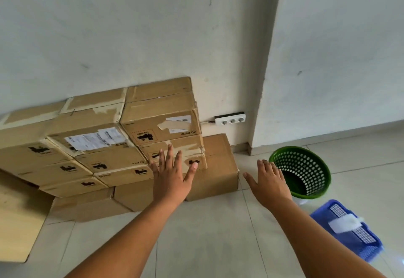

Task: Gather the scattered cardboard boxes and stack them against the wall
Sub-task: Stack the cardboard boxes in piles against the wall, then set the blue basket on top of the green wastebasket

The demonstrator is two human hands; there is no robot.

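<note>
Cardboard boxes [131, 142] stand stacked against the wall [131, 26]. Right of the stack sit a power strip [230, 119], green basket [302, 171] and blue basket [347, 231]. The left hand [171, 178] and right hand [270, 181] hang before it, fingers spread, holding nothing.

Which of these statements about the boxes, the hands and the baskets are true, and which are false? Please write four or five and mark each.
1. Both hands are open, fingers spread. True: the left hand and the right hand hold nothing.
2. The green basket stands upright. False: it lies tipped on the floor.
3. The cardboard boxes are stacked against the wall. True.
4. The power strip lies on top of a box. False: it sits at the wall beside the stack.
</note>
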